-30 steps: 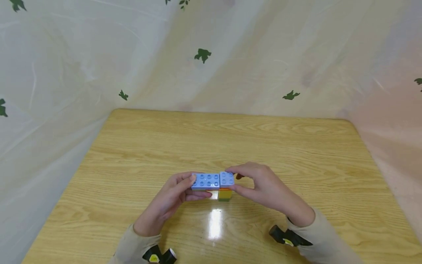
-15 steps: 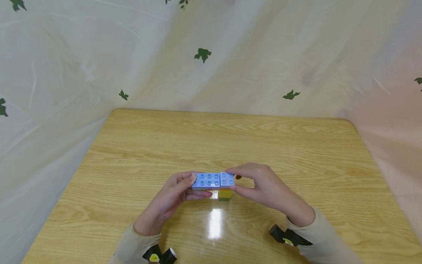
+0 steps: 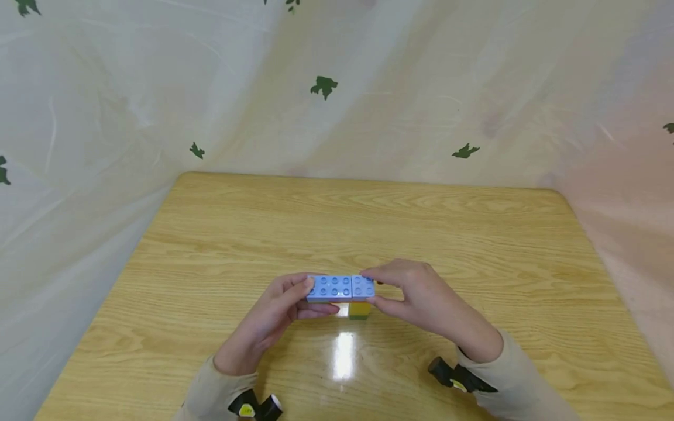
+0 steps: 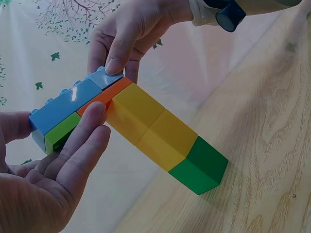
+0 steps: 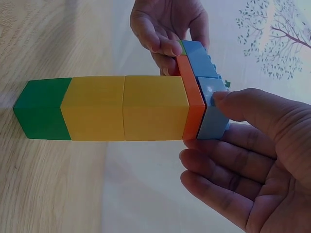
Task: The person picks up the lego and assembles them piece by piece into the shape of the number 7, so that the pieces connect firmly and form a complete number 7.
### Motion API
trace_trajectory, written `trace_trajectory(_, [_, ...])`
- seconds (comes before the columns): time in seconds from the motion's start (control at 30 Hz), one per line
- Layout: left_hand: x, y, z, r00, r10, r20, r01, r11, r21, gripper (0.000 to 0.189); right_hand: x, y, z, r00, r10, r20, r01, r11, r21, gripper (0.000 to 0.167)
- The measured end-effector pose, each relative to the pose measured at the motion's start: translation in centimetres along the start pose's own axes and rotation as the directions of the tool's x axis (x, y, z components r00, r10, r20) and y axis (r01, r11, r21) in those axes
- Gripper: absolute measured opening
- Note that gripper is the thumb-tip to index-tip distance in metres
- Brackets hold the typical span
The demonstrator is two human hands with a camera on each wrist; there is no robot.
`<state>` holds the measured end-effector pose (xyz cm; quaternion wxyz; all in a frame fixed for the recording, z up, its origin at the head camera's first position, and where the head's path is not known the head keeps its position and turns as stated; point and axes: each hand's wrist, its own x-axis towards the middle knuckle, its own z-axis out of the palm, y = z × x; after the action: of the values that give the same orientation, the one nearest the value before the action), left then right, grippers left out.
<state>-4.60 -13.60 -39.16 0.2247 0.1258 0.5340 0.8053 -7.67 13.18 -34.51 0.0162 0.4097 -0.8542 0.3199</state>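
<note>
A column of toy bricks stands upright on the table, dark green brick (image 5: 43, 109) lowest, then two yellow bricks (image 5: 155, 107). Across its top lies a flat orange brick (image 5: 192, 102), with a light green brick (image 4: 63, 130) beside it toward the left. Over these sit a long blue brick (image 3: 332, 287) and, at the right end, a small blue brick (image 3: 362, 286). My left hand (image 3: 279, 304) grips the long blue brick's overhanging left end, thumb on its end and fingers beneath. With thumb and fingers my right hand (image 3: 421, 292) pinches the small blue brick's sides.
The wooden table (image 3: 263, 222) reaches back to a pale curtain (image 3: 389, 117) printed with green leaves. Black wrist cameras (image 3: 463, 377) are strapped over both sleeves.
The small blue brick has settled slightly, now closer against the long blue one, and less orange shows beneath it. Both hands have stayed nearly in place.
</note>
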Motion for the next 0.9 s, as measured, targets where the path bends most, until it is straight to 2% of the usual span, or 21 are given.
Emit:
trace_trajectory(0.47, [0.07,-0.08,-0.07,1.000,0.001,0.003,-0.001,1.000,-0.001,0.047,0.16,0.00,0.10,0.999,-0.037,0.011,0.037,0.998,-0.052,0.035])
trace_trajectory(0.9, [0.09,0.04,-0.06,1.000,-0.006,0.005,0.006,1.000,0.003,0.047,0.13,0.07,0.16,0.999,-0.040,0.013,0.040,0.999,-0.037,0.035])
